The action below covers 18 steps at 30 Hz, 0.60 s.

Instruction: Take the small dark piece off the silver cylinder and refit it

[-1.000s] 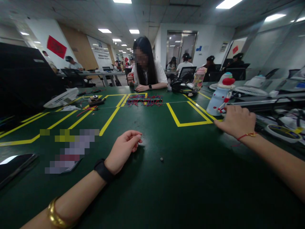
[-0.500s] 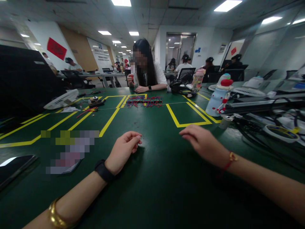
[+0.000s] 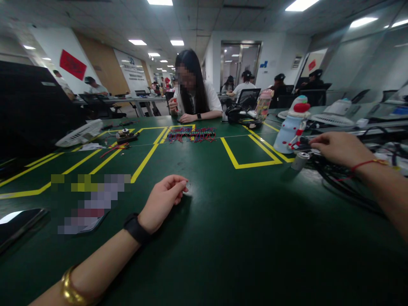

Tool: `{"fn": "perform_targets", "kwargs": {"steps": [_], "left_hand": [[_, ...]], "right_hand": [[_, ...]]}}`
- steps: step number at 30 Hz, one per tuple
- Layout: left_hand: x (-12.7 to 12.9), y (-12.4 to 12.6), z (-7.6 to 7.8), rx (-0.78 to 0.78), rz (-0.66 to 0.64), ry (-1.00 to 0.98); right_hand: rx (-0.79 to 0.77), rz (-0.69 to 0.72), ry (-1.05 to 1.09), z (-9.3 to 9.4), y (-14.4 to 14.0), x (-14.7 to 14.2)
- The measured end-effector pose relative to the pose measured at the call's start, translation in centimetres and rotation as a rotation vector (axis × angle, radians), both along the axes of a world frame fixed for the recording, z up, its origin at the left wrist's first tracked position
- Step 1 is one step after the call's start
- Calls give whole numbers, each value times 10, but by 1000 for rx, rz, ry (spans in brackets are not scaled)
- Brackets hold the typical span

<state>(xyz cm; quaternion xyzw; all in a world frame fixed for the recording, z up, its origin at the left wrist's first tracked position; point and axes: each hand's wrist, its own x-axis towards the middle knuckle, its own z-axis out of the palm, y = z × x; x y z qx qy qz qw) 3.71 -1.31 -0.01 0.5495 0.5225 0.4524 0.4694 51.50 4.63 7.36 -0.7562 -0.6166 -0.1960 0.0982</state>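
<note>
Left hand (image 3: 162, 202), 7 o'clock from view centre, grasps small pale piece (image 3: 188, 194) between thumb and curled fingers; pinch probably suits so small item, though fingers hide most of it

Right hand (image 3: 344, 148), 3 o'clock; dark cables (image 3: 325, 170) at 7 o'clock from it; fingers bunched, cannot tell whether they grasp anything

Metal cylinder (image 3: 300, 161), between 8 and 9 o'clock from right hand, near blue bottle (image 3: 286, 135); seems stood on end, likely to prevent rolling on green table (image 3: 223, 250)

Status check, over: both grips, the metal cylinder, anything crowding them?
Left grip pinched, small pale item at its tips, mostly hidden. Right grip near metal cylinder, hold unclear. Black cables and blue bottle crowd it.
</note>
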Motion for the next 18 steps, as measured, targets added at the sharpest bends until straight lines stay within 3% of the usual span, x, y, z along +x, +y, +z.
{"fn": "perform_targets", "kwargs": {"steps": [9, 13, 18], "left_hand": [[0, -1, 1, 12, -19, -4], [1, -2, 3, 3, -15, 2], [1, -2, 4, -2, -5, 26]], "right_hand": [[-281, -58, 223, 0, -2, 9], [-299, -42, 285, 1, -2, 5], [-297, -28, 202, -2, -1, -2]]}}
